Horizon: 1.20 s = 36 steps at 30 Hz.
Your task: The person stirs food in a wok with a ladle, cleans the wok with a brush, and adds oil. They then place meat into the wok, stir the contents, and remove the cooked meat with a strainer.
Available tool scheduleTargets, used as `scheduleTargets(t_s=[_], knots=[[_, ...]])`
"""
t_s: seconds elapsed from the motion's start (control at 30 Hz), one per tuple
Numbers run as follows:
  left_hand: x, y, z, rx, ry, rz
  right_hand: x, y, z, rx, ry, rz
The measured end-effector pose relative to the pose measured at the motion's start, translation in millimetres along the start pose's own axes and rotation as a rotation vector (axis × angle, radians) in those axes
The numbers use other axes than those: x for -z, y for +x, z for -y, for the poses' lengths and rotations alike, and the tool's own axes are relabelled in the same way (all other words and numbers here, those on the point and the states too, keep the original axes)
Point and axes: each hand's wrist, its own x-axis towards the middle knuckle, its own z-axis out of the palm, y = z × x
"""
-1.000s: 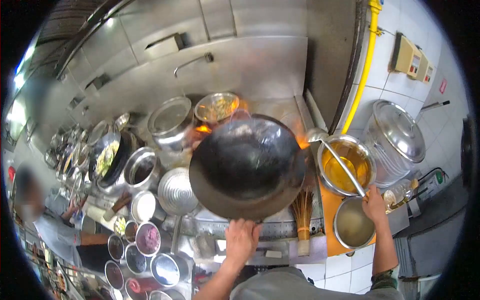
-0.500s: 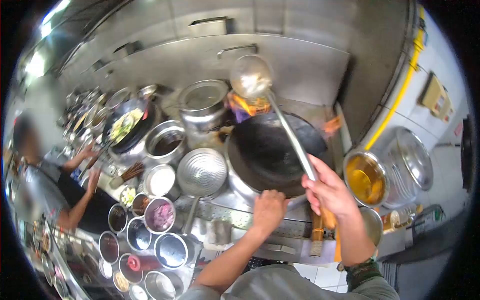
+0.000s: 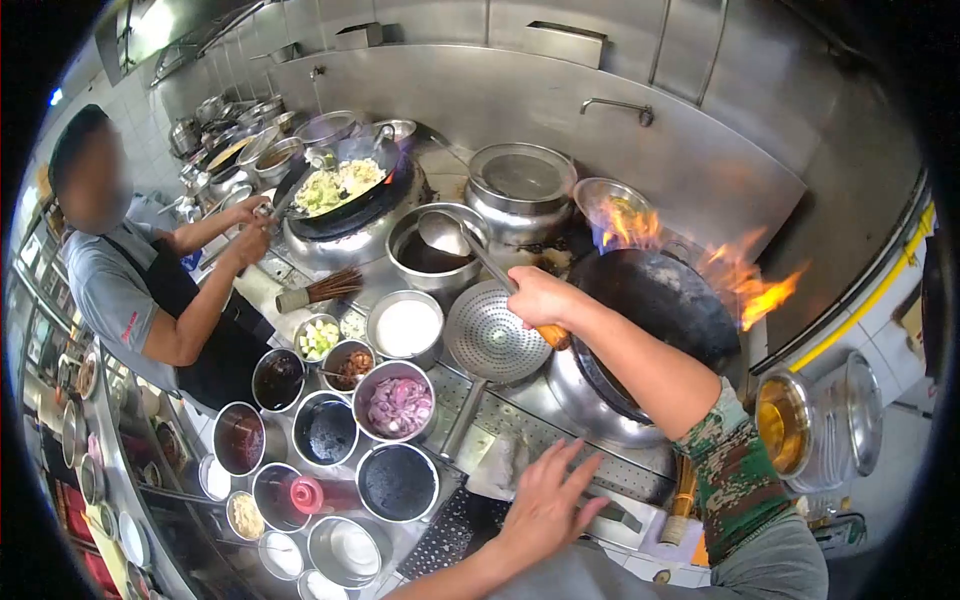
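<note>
My right hand (image 3: 545,303) is closed around the shaft of a ladle (image 3: 482,262), just above its wooden end. The ladle's round bowl is over the mouth of a steel pot (image 3: 428,279) of dark liquid. Fingers spread, my left hand (image 3: 545,512) holds nothing and hovers by the stove's front edge, close to a folded cloth (image 3: 492,466). Behind my right forearm sits a black wok (image 3: 655,290) on its burner, with tall flames (image 3: 752,278) at its far and right sides. A perforated skimmer (image 3: 497,333) lies between the pot and the wok.
At left, a co-worker (image 3: 150,290) holds a wok of chopped food (image 3: 340,187). Several seasoning containers, one with sliced onion (image 3: 398,405), crowd the left front. A bamboo brush (image 3: 325,288) lies beyond them. To the right stands a bowl of yellow oil (image 3: 783,425).
My right hand has swung the ladle left and down from above the wok to the dark-liquid pot. My left hand has left the wok's near rim and opened. Flames have grown; the view has shifted left.
</note>
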Motion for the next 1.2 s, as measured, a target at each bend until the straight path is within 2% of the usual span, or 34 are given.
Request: scheduleTargets(t_s=[0.07, 0.13, 0.17, 0.2, 0.27, 0.3, 0.37, 0.47, 0.53, 0.67, 0.73, 0.77, 0.8, 0.83, 0.87, 0.93, 1.03, 1.1, 1.13, 1.2], knots=[[22, -16, 5, 0.035, -0.010, -0.047, -4, 28, -3, -0.004, -0.068, 0.042], [41, -29, 10, 0.123, 0.044, -0.102, 3, 30, 18, -0.047, 0.040, 0.159], [47, -35, 13, 0.154, 0.043, -0.133, 6, 36, 18, -0.143, 0.216, 0.214], [53, -40, 17, 0.153, 0.048, -0.134, 15, 7, 48, -0.291, 0.474, 0.192], [62, -49, 23, 0.264, 0.089, -0.153, 14, 20, 24, -0.355, 1.188, 0.382], [66, -52, 24, 0.309, 0.085, -0.160, 15, 17, 18, -0.351, 1.188, 0.386], [68, -59, 28, 0.341, 0.073, -0.161, 14, 10, 6, -0.307, 1.731, 0.552], [69, -66, 37, 0.371, 0.084, -0.179, 21, -13, -2, -0.235, 1.840, 0.578], [76, -64, 53, 0.392, 0.205, -0.193, 32, -33, -3, -0.208, 1.897, 0.639], [99, -24, 130, 0.372, 0.494, -0.432, 57, -89, -6, -0.128, 1.968, 0.611], [110, 11, 178, 0.384, 0.575, -0.423, 69, -117, -19, -0.041, 1.981, 0.587], [109, 24, 216, 0.463, 0.657, -0.374, 75, -136, -20, -0.025, 1.980, 0.515], [110, 39, 224, 0.505, 0.707, -0.284, 81, -155, -20, -0.009, 1.978, 0.441], [114, 59, 227, 0.663, 0.749, -0.067, 86, -169, -28, 0.026, 1.961, 0.412], [113, 73, 236, 0.662, 0.749, -0.062, 90, -182, -38, 0.059, 1.943, 0.382], [110, 92, 256, 0.858, 0.790, 0.099, 97, -212, -53, 0.032, 1.912, 0.250], [109, 103, 261, 0.867, 0.801, 0.224, 108, -245, -80, -0.080, 1.862, 0.187], [105, 104, 264, 0.873, 0.833, 0.209, 110, -262, -86, -0.167, 1.649, -0.107], [104, 105, 264, 0.880, 0.868, 0.186, 110, -268, -97, -0.169, 1.653, -0.112], [101, 104, 267, 0.867, 0.863, 0.202, 109, -279, -125, -0.241, 1.413, -0.242]])
